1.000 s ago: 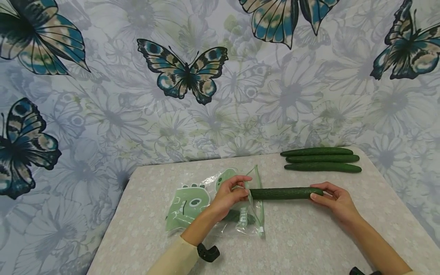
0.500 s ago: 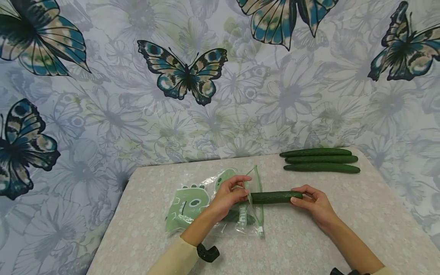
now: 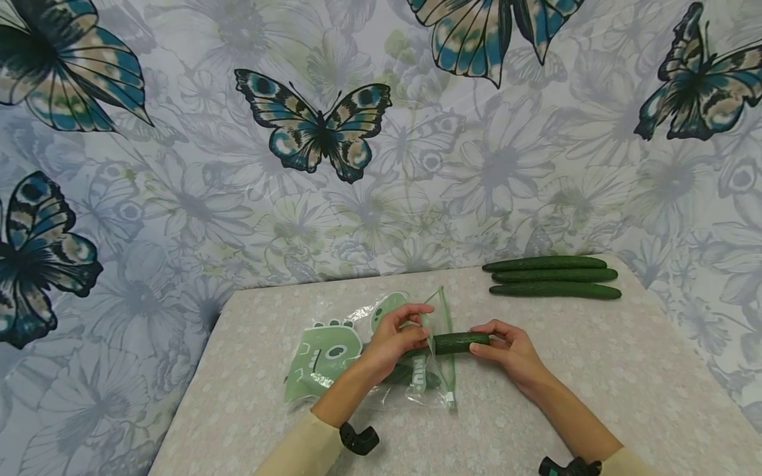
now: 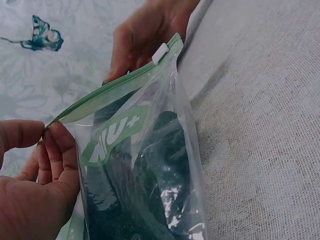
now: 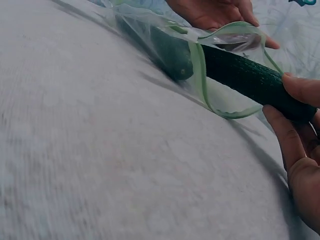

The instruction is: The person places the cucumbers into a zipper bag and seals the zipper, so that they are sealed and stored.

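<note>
A clear zip bag (image 3: 324,360) with a green cartoon print lies on the table, its mouth facing right. My left hand (image 3: 397,337) pinches the upper edge of that mouth, as the left wrist view also shows with the bag's green zip strip (image 4: 107,90) and white slider (image 4: 160,53). Partly inside the bag is a dark green cucumber (image 3: 458,342); my right hand (image 3: 508,350) grips its outer end between thumb and fingers. Another cucumber (image 5: 172,55) lies wholly within the bag, beside the held one. The held cucumber's far end is hidden by the left hand and the print.
Three more cucumbers (image 3: 553,277) lie side by side at the table's back right. A pale patterned cloth covers the table (image 3: 476,423). Behind it stands a wall covering (image 3: 506,158) with flowers and butterflies.
My right hand has moved left, sliding the cucumber deeper into the bag, so less of it sticks out. The left hand keeps its hold at the bag's mouth.
</note>
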`<action>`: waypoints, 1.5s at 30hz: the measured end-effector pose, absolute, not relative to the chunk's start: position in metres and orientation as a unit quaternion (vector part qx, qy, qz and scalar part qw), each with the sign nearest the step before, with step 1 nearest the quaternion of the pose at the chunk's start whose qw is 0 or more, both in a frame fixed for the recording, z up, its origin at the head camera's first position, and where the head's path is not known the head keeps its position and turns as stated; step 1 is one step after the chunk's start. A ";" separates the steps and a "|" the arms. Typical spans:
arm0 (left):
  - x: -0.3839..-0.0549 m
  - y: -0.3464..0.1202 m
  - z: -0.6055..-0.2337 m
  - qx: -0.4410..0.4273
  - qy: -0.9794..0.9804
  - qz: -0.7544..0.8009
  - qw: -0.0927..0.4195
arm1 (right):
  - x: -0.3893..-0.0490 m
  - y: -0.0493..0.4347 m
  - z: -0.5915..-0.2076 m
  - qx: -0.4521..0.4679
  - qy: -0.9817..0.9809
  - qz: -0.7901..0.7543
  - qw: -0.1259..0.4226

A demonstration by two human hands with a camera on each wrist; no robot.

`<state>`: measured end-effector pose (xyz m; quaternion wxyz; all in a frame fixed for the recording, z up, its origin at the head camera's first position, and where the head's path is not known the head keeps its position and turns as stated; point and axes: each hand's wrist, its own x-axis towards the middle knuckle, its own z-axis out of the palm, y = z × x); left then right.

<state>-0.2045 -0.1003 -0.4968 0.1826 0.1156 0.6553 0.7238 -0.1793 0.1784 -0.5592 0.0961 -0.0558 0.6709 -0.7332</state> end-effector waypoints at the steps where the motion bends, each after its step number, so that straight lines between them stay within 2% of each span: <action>1: -0.205 -0.100 -0.497 0.116 0.655 0.724 0.182 | -0.180 0.177 -0.559 -0.060 0.681 -0.723 0.098; 11: -0.203 -0.100 -0.494 0.113 0.654 0.725 0.185 | -0.177 0.187 -0.551 -0.180 0.787 -0.583 0.090; 13: -0.202 -0.100 -0.493 0.113 0.654 0.724 0.185 | -0.175 0.188 -0.547 -0.218 0.812 -0.538 0.062; 19: -0.202 -0.101 -0.493 0.114 0.657 0.722 0.185 | -0.170 0.184 -0.540 -0.288 0.894 -0.337 -0.068; 23: -0.203 -0.101 -0.494 0.115 0.659 0.720 0.185 | -0.170 0.178 -0.538 -0.312 0.906 -0.270 -0.097; 32: -0.204 -0.099 -0.495 0.115 0.655 0.723 0.188 | -0.173 0.174 -0.542 -0.315 0.916 -0.214 -0.123; 39: -0.203 -0.096 -0.491 0.118 0.655 0.722 0.191 | -0.173 0.172 -0.549 -0.309 0.897 -0.265 -0.170; 45: -0.204 -0.099 -0.491 0.115 0.661 0.718 0.189 | -0.179 0.155 -0.552 -0.314 0.883 -0.312 -0.158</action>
